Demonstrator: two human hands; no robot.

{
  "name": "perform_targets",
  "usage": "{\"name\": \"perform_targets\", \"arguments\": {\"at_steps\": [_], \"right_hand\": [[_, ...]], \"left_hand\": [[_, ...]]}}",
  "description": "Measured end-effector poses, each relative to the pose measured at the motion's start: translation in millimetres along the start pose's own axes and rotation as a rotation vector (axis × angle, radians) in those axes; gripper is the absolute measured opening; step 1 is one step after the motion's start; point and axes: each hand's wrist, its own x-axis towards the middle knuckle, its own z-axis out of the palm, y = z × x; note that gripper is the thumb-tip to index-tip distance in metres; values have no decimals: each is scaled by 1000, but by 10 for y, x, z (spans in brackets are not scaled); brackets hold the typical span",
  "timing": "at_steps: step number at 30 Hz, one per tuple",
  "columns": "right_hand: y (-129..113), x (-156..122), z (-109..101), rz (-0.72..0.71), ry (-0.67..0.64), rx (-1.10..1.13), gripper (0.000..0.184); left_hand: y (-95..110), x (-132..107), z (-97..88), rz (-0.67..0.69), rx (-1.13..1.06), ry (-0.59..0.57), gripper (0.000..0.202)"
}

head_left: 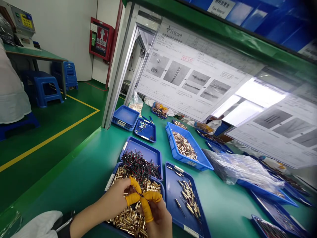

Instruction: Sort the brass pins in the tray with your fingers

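Observation:
Over a blue tray full of brass-coloured metal tubes (pixel 131 219), my left hand (pixel 122 195) and my right hand (pixel 157 211) meet, yellow covers on their thumbs and fingers. Both are closed in a pinch on a thin dark wire (pixel 141 195), mostly hidden between the fingertips. Just beyond lies a tray heaped with black and red wire pieces (pixel 141 167). To the right, a shallow blue tray (pixel 170 190) contains brass tubes with dark wires attached (pixel 189 195).
A deeper blue bin (pixel 204 164) of brass parts stands farther back. Stacked trays (pixel 125 115) sit at the far left by a metal post (pixel 119 66). Instruction sheets (pixel 195 66) hang above the bench. Plastic bags (pixel 242 168) lie right. Co-workers' hands (pixel 160 107) work across the bench.

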Motion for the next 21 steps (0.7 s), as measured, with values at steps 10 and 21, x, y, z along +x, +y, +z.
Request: {"name": "perform_targets", "arguments": {"at_steps": [10,21], "right_hand": [[93,-8,-42,-30,-89,-257,8],[-87,19,28,142,-265,299,24]], "left_hand": [[57,-41,15,110,185,34,9],[67,5,-18,67,-15,36,3]]}}
